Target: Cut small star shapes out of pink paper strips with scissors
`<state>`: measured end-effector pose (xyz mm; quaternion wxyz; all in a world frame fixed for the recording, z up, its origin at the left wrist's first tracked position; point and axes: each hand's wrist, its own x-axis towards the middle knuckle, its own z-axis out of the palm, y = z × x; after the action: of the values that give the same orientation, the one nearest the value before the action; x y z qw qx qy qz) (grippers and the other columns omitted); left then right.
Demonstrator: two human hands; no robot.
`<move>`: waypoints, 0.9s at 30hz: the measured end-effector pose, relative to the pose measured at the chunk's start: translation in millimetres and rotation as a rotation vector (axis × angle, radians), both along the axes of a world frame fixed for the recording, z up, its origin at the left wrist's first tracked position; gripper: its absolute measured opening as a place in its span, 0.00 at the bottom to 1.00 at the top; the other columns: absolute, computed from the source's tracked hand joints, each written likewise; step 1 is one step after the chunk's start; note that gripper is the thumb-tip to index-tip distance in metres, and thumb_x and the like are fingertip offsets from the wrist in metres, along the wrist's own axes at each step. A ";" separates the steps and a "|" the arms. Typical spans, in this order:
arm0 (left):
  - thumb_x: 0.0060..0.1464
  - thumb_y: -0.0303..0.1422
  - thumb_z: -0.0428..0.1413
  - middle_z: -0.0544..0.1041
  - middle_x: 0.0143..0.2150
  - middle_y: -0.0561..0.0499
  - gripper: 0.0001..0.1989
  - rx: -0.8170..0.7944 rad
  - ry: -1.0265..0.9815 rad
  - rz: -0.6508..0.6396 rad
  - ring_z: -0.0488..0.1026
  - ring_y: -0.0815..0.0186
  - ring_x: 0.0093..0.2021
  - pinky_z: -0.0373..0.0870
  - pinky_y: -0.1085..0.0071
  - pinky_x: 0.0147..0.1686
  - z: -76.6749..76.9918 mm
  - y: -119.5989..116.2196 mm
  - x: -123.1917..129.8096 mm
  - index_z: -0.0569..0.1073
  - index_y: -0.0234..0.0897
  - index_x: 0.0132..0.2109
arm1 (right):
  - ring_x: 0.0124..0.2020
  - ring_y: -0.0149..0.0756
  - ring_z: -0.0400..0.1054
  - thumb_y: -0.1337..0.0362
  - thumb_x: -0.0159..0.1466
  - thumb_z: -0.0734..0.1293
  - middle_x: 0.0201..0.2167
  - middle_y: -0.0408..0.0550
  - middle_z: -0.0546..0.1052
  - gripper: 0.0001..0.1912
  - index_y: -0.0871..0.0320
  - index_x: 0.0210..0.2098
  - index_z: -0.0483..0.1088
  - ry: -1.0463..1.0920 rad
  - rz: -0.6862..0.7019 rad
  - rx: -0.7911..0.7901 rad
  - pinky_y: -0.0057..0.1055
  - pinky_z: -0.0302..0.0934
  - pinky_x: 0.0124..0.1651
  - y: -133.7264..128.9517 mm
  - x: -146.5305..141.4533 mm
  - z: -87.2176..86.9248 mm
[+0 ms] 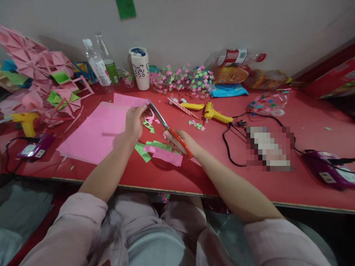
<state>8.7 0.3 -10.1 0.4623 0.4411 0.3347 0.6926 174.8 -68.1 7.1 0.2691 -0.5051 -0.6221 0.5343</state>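
Note:
My right hand [180,142] is closed on red-handled scissors [178,137], whose blades point up and left toward my left hand. The fingers of my left hand [135,120] are pinched near the blade tips; what they hold is too small to make out. Between the hands lie green and pink paper scraps [149,126]. Below them, pink strips [168,157] overlap green strips [143,152]. Large pink sheets [91,133] lie beneath and left of my left forearm. A small pile of green and pink paper stars [196,125] rests beyond my right hand.
Along the wall stand bottles [98,68], a white tumbler [140,68] and bags of paper stars [183,80]. A yellow glue gun [217,113], its black cord and a purple power strip [330,168] lie right. Pink paper crafts [52,70] and another glue gun [26,122] sit left.

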 end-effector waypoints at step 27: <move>0.50 0.29 0.54 0.69 0.19 0.56 0.06 0.093 0.262 0.115 0.65 0.75 0.22 0.62 0.76 0.26 5.5 0.9 -10.8 0.70 0.36 0.26 | 0.15 0.27 0.56 0.41 0.58 0.60 0.14 0.37 0.58 0.24 0.57 0.25 0.60 -0.102 0.103 0.053 0.27 0.58 0.21 7.8 11.1 -4.1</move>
<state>-2.1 1.1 -4.6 0.3533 0.5287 0.3844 0.6693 185.9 -60.3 3.0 0.2227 -0.4917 -0.6740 0.5043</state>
